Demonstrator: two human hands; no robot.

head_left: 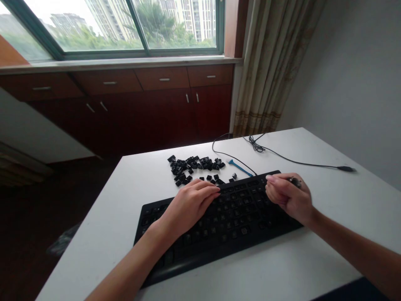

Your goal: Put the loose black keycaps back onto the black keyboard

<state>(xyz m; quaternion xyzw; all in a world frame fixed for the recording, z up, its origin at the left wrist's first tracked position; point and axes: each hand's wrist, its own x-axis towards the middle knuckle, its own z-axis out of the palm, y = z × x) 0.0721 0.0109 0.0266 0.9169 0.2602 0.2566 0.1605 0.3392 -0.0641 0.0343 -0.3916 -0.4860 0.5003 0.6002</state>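
A black keyboard (pixel 216 240) lies at a slant on the white table, with most of its keycaps off and the key sockets bare. Across its upper middle rests my left hand (pixel 192 202), fingers outstretched and close together, fingertips at the keyboard's far edge. My right hand (pixel 290 196) is closed in a fist over the keyboard's right end. A small dark piece (pixel 295 181) pokes out of that fist; the rest of it is hidden. Loose black keycaps (pixel 188 165) lie in a heap just beyond the keyboard.
Behind the keyboard lies a blue flat-ended tool (pixel 240 167). A black cable (pixel 300 161) runs over the back right of the white table (pixel 344 217), partly bundled. Beyond the table stand dark red cabinets (pixel 150 113) under a window, with a curtain (pixel 266 62) beside them.
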